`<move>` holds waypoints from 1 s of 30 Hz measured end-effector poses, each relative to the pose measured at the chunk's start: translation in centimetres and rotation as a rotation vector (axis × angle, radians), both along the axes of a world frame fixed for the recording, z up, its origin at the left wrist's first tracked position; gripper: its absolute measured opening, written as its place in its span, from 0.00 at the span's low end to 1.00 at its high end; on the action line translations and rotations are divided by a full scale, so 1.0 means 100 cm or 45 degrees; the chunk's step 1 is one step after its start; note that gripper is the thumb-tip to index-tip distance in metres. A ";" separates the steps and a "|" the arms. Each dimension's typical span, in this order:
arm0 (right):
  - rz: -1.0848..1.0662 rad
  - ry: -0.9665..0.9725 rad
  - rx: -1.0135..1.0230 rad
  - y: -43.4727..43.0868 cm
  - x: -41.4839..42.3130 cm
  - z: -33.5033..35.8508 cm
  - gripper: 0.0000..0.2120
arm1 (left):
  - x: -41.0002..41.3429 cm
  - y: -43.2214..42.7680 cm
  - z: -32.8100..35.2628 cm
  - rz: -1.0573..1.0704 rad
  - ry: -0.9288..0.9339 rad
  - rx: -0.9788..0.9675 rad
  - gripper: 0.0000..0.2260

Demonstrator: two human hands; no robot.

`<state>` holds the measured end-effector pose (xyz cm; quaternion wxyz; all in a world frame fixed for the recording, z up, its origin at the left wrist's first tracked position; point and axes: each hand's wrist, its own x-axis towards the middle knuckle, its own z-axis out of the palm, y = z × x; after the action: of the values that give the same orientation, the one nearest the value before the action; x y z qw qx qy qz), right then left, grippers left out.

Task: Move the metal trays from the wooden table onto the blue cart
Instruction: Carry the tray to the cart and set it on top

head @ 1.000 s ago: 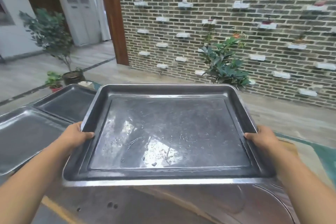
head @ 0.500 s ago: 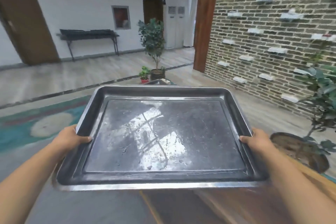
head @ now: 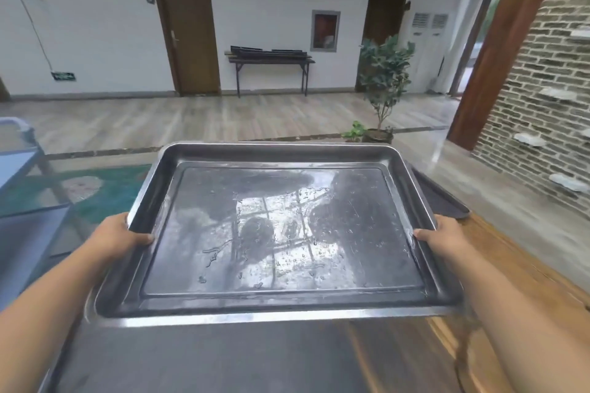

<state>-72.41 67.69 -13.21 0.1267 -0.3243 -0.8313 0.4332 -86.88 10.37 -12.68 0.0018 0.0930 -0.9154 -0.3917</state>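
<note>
I hold a large wet metal tray level in front of me, above the table. My left hand grips its left rim and my right hand grips its right rim. Another metal tray lies below it on the wooden table. The corner of a third tray shows behind the right rim. The blue cart stands at the left edge of the view, with its shelves partly in sight.
A green patterned rug covers the floor between the cart and the table. A potted plant stands ahead on the right, near a wooden pillar and a brick wall. A dark side table stands against the far white wall.
My view has swung to the left with the tray held in both hands. The brick wall has slid off to the right and the blue cart has come into sight at the left.
</note>
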 end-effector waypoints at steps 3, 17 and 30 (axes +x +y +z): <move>0.058 -0.008 0.009 -0.030 -0.046 -0.004 0.06 | -0.015 -0.038 0.002 0.057 0.007 -0.008 0.10; 0.333 -0.009 0.043 -0.104 -0.271 -0.019 0.18 | -0.107 -0.120 -0.017 0.335 0.010 0.054 0.09; 0.630 -0.047 0.015 -0.135 -0.539 -0.027 0.07 | -0.253 -0.136 -0.027 0.555 -0.016 0.047 0.09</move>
<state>-126.27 54.19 -15.93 0.0036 -0.1180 -0.8900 0.4403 -112.17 -3.19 -15.38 0.0789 0.2911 -0.8663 -0.3982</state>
